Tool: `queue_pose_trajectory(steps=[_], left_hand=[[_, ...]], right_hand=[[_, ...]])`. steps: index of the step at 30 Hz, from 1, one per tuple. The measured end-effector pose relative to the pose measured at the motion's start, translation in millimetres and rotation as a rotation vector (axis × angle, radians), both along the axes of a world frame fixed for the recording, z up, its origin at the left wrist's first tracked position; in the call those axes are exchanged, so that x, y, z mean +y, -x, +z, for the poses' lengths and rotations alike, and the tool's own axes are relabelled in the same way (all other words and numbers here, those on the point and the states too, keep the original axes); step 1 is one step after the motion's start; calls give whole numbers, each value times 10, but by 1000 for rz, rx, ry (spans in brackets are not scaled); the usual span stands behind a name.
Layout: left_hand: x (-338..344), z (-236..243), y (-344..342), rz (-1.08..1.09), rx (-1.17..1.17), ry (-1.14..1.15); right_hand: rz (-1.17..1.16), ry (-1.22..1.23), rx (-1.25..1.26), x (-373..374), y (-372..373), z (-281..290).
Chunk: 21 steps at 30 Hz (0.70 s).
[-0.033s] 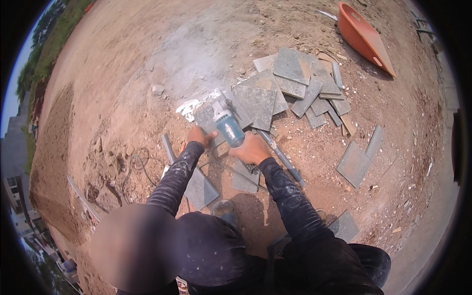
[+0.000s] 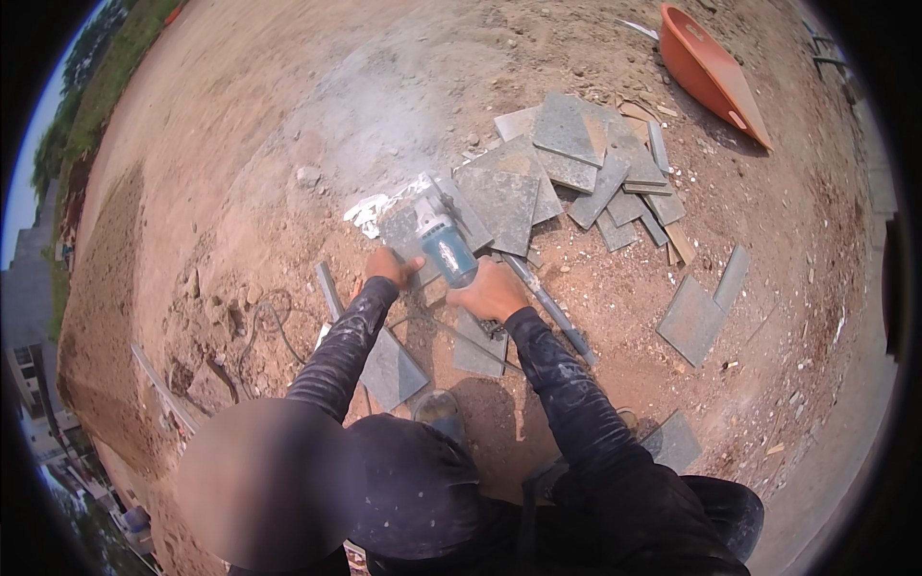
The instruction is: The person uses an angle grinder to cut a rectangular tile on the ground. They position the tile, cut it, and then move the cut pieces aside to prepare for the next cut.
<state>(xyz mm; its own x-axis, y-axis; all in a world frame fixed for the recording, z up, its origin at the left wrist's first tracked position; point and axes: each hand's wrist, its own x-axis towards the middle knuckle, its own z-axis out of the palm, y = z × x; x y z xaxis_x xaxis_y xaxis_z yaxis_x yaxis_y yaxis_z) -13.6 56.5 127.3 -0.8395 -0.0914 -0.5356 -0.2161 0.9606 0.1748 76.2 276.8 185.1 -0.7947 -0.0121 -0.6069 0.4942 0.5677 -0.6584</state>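
My right hand [image 2: 492,291] is wrapped round the rear of a blue-and-silver angle grinder [image 2: 448,253]. The grinder's head lies over a grey stone tile [image 2: 400,227], and pale dust drifts away beyond it. My left hand [image 2: 391,266] grips the near left edge of that tile, thumb stretched toward the grinder. Where the disc meets the tile is hidden by the grinder head and dust. Crumpled white material [image 2: 366,213] lies at the tile's far left edge.
Grey tiles and offcuts [image 2: 569,130] are heaped to the far right. A dark pipe-like bar [image 2: 549,309] lies right of my right hand. An orange wheelbarrow tray [image 2: 706,67] rests at the far right. A cable [image 2: 272,324] loops on the dirt at left, and more tile pieces [image 2: 394,370] lie near my feet.
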Motion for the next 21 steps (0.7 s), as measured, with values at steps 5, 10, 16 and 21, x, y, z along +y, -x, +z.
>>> queue_pose_trajectory(steps=[5,10,16,21], left_hand=[[-40,-60,10,20,-13,-17],[-60,-94,11,19,4,-25],[-28,-20,18,-6,-5,13],[-8,-2,-10,-43,53,23]], right_hand=[[-15,-23,24,-10,10,53],[-6,-23,12,-17,43,47],[-9,-6,7,-28,78,62],[-11,-6,-17,-30,115,95]])
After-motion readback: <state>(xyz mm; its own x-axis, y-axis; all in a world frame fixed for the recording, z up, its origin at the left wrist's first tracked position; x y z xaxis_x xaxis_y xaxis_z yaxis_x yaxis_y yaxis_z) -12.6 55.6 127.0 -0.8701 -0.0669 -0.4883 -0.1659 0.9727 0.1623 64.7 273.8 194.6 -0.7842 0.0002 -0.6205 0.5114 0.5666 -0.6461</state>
